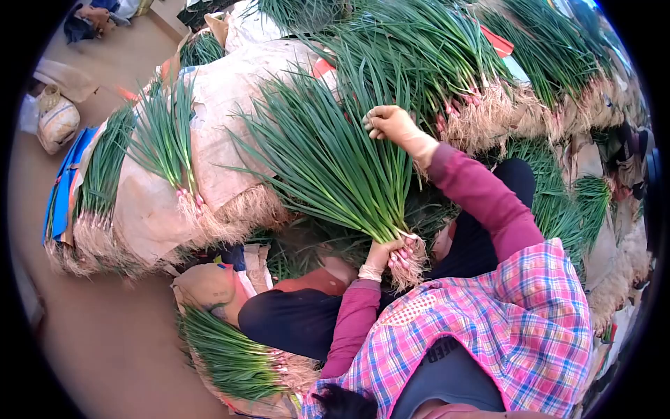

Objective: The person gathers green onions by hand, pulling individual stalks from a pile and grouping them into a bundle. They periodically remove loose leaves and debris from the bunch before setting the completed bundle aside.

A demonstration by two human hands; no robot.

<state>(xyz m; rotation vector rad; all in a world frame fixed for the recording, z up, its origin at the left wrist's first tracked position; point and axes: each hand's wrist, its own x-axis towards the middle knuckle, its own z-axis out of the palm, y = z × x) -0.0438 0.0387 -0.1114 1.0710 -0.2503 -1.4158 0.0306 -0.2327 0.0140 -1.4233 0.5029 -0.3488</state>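
Note:
My left hand (384, 256) is wrapped round the lower stems of a big bunch of spring onions (335, 157), just above the pinkish bulbs and pale stringy roots. The bunch's long green leaves fan out up and to the left. Over the right side of those leaves is my raised right hand (391, 126), its fingers curled in. Whether anything is pinched there, I cannot make out. Brown cloth sacking (237, 91) lies beyond the bunch, with a smaller bundle of spring onions (171, 136) on top of it.
More spring onions (433, 63) are heaped at the far side, roots toward me. Another bundle (230, 353) lies on sacking by my left knee. A blue sheet (70, 181) wraps onions at the left end. Brown floor (112, 335) shows at left, with a bag (57, 122).

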